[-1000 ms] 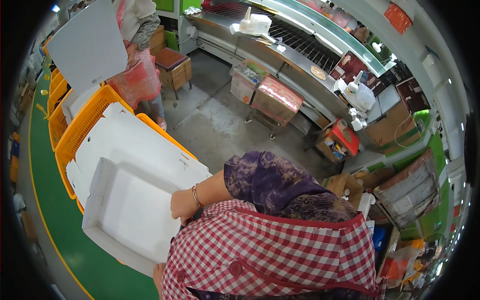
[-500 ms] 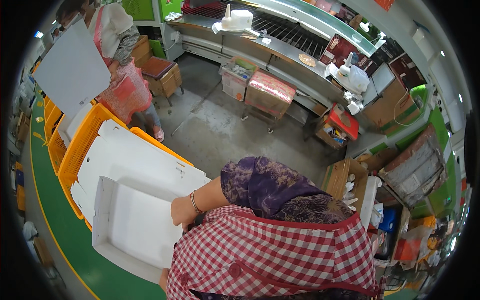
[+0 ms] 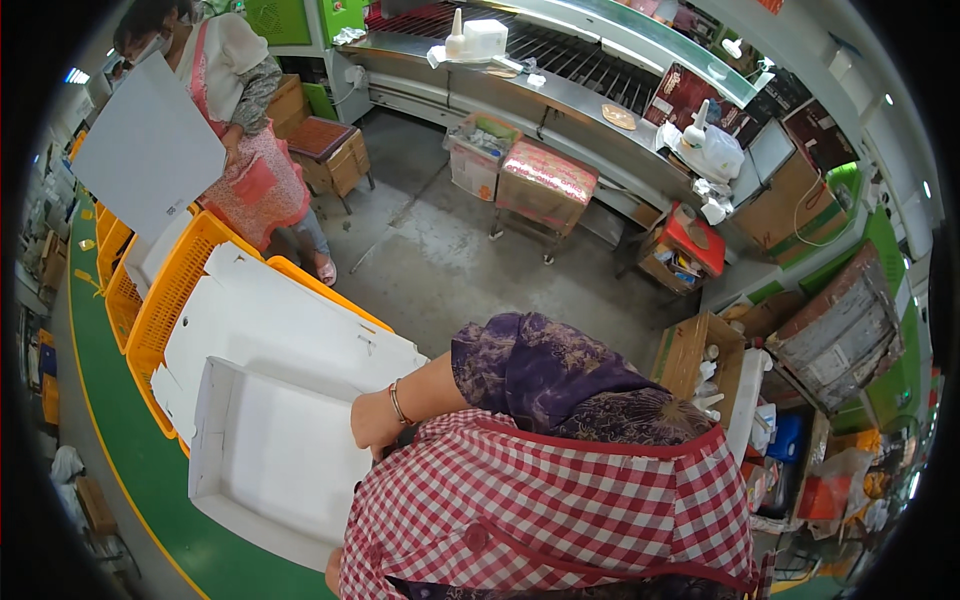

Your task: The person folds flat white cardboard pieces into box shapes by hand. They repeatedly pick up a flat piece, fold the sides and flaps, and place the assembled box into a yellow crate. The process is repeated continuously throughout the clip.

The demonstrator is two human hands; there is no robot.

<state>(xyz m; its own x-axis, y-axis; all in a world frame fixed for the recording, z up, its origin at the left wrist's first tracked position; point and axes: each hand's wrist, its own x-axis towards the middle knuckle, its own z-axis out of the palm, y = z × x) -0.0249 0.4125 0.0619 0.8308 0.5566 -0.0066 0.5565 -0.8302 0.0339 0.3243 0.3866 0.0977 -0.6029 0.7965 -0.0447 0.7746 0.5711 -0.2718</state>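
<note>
An open, shallow white cardboard box (image 3: 285,445) lies tilted across the left-centre, its inside facing up. My right hand (image 3: 375,422), with a bangle at the wrist, closes its fingers at the box's near edge. Part of my left hand (image 3: 333,572) shows at the box's lower corner; my checked apron (image 3: 560,500) hides its fingers. Beyond the box is a flat white cardboard sheet (image 3: 265,310) with notched edges, lying over yellow plastic crates (image 3: 165,290).
A co-worker stands at the upper left, holding a large white board (image 3: 150,150). Below the crates curves a green work surface (image 3: 120,440). At the back runs a metal-edged roller conveyor (image 3: 560,85). Cartons (image 3: 690,350) and a red-topped stool (image 3: 690,245) stand to the right.
The view has shifted slightly, so the whole scene sits a little further right. My hands stay at the same places on the box. The co-worker's board has barely moved.
</note>
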